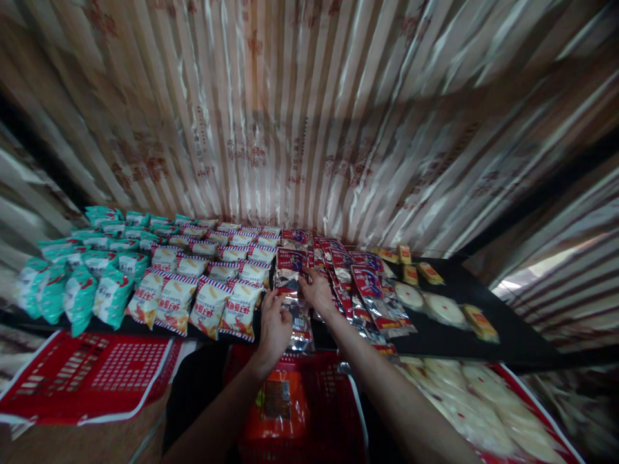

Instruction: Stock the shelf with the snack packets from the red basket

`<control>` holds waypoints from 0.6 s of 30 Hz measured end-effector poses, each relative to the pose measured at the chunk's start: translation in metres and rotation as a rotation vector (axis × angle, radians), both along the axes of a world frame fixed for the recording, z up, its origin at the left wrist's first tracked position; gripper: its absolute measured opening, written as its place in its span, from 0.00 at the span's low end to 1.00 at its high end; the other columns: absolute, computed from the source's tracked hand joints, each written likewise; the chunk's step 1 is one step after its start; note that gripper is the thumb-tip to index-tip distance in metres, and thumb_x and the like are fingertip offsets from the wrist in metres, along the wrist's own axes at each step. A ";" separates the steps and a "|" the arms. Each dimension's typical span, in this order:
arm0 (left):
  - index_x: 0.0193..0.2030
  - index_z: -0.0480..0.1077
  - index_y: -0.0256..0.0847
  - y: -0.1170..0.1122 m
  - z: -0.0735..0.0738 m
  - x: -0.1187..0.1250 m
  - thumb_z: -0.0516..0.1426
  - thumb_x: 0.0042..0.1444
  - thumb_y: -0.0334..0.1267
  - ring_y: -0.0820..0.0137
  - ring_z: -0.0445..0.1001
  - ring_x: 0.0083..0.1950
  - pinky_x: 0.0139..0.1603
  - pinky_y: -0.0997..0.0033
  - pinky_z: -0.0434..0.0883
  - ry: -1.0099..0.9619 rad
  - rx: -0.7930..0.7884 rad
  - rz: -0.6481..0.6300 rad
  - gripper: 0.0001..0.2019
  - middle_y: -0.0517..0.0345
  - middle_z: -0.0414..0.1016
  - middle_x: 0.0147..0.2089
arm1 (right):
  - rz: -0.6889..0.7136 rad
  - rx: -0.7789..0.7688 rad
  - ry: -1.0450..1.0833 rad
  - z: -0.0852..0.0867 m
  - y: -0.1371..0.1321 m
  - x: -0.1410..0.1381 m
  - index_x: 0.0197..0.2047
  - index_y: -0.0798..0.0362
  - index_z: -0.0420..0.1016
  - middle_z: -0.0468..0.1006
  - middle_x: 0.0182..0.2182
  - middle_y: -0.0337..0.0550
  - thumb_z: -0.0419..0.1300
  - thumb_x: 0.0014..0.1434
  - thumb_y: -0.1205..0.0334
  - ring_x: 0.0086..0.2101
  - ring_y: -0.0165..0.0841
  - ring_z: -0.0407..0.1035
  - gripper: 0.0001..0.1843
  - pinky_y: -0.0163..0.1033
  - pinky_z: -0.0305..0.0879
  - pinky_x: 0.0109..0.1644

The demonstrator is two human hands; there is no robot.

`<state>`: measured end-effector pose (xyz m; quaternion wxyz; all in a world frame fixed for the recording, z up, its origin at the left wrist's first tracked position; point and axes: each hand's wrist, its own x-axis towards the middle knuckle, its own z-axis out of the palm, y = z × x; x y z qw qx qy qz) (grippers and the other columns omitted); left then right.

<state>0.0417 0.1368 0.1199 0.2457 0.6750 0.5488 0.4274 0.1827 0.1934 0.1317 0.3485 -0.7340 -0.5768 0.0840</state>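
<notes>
Being held half-curled at either side of a red-and-silver packet (289,276) are the left hand (276,325) and right hand (317,293); whether it is gripped by either cannot be told. The packet is placed on the black table (512,312), between rows of white snack bags (210,307) and heaped similar packets (368,283). Below, an orange bag (294,422) is contained in a red basket (336,409).

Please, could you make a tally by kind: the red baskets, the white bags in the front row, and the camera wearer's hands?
Red baskets: 3
White bags, front row: 4
Left hand and right hand: 2
Total: 9
</notes>
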 end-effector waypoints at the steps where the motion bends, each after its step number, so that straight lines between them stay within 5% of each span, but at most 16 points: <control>1: 0.46 0.73 0.34 0.000 0.000 0.000 0.50 0.48 0.22 0.55 0.63 0.61 0.62 0.50 0.62 0.014 0.008 0.007 0.19 0.41 0.68 0.56 | 0.007 0.020 -0.001 0.000 0.000 0.000 0.48 0.52 0.74 0.76 0.45 0.48 0.53 0.55 0.62 0.47 0.38 0.69 0.19 0.43 0.62 0.53; 7: 0.42 0.74 0.34 -0.014 0.010 -0.004 0.51 0.48 0.23 0.52 0.62 0.61 0.61 0.47 0.62 0.110 0.179 0.010 0.16 0.41 0.69 0.53 | -0.005 0.128 -0.014 0.005 -0.016 0.016 0.47 0.54 0.75 0.75 0.47 0.50 0.51 0.56 0.62 0.49 0.39 0.67 0.18 0.45 0.61 0.55; 11: 0.39 0.73 0.37 -0.033 0.023 0.001 0.50 0.49 0.22 0.55 0.63 0.60 0.59 0.48 0.64 0.075 0.263 -0.051 0.15 0.45 0.70 0.52 | -0.154 0.153 -0.135 0.008 -0.044 0.046 0.51 0.54 0.72 0.69 0.54 0.52 0.50 0.58 0.60 0.54 0.41 0.61 0.20 0.48 0.57 0.57; 18: 0.39 0.73 0.39 -0.078 0.031 0.031 0.48 0.52 0.23 0.65 0.72 0.51 0.54 0.59 0.71 -0.080 0.115 -0.360 0.15 0.50 0.73 0.49 | -0.457 -0.208 -0.293 -0.001 -0.095 0.092 0.60 0.54 0.63 0.61 0.61 0.53 0.53 0.57 0.57 0.58 0.49 0.54 0.27 0.54 0.54 0.57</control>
